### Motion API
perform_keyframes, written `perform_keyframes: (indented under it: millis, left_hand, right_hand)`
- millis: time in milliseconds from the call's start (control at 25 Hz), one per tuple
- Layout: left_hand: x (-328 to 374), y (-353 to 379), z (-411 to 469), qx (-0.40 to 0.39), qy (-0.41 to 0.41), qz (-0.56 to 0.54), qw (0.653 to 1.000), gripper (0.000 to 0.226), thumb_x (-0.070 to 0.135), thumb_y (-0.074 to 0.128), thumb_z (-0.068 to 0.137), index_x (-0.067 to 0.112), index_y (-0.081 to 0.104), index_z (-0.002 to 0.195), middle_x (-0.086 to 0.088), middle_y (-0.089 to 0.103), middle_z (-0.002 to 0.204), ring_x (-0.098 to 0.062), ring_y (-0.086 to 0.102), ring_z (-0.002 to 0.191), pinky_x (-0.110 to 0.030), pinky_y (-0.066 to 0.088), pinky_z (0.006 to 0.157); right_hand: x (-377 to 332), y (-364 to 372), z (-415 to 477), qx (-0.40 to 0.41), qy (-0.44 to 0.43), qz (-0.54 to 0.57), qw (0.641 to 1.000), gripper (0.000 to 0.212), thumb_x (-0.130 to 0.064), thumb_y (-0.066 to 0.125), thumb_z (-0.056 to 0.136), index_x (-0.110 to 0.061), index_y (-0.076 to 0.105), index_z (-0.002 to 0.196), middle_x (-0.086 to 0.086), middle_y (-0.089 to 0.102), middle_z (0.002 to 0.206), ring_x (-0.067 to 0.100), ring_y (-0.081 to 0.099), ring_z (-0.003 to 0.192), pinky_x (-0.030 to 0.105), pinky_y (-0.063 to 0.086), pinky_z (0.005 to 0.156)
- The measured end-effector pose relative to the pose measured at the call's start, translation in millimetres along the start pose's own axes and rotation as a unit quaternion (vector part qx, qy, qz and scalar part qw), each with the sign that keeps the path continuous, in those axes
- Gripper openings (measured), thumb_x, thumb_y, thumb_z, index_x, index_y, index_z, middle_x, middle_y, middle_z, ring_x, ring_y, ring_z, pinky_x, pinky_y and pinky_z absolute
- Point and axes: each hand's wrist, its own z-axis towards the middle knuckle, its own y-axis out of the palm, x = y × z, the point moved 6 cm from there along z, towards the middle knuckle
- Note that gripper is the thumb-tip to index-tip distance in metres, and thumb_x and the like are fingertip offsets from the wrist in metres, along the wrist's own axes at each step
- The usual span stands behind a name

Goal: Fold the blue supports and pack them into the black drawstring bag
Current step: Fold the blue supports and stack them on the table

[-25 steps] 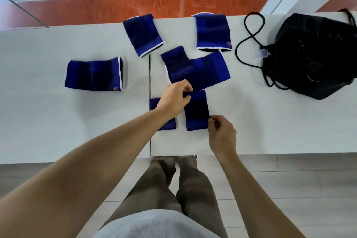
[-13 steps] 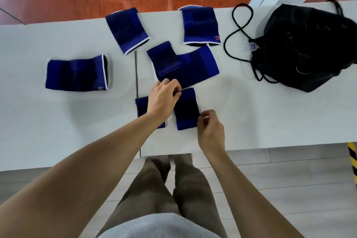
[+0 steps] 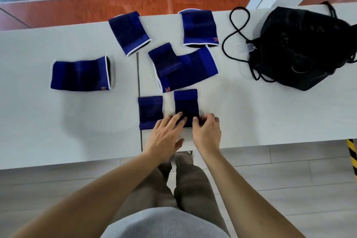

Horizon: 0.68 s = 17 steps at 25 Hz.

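Head view: small blue support (image 3: 185, 102) on the tabletop (image 3: 251, 121), its near edge under the flat fingers of the left hand (image 3: 166, 134) and pinched by curled fingers of the right hand (image 3: 207, 133); soft, light knit, probably best lifted by that hem.

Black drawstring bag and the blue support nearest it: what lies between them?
Head view: the looped black cord lies on the white table between black drawstring bag and blue support.

Open tabletop (image 3: 247, 118) between supports (image 3: 185, 100) and bag (image 3: 301, 48)
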Motion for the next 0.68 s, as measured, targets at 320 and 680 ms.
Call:
perform_keyframes:
  millis: [320, 680]
  left_hand:
    - [15, -12, 14, 0.116, 0.055, -0.022, 0.992, 0.041, 0.012, 0.077, 0.083, 0.014, 0.066, 0.122, -0.006, 0.069, 0.110, -0.027, 0.067, 0.094, -0.040, 0.052, 0.087]
    - [14, -33, 44, -0.007, 0.086, -0.048, 0.995, 0.034, 0.013, 0.054, 0.099, 0.015, 0.056, 0.132, -0.006, 0.067, 0.117, -0.026, 0.063, 0.106, -0.038, 0.046, 0.095]
  right_hand:
    - [19, -18, -5, -0.093, 0.090, 0.247, 0.960, 0.014, -0.025, 0.063, 0.095, -0.017, 0.058, 0.106, 0.004, 0.071, 0.095, 0.010, 0.069, 0.073, 0.021, 0.052, 0.062]
    - [14, -34, 14, -0.078, -0.299, -0.148, 0.939, 0.033, -0.025, 0.065, 0.093, -0.024, 0.063, 0.126, -0.005, 0.069, 0.117, 0.020, 0.059, 0.109, 0.032, 0.034, 0.092]
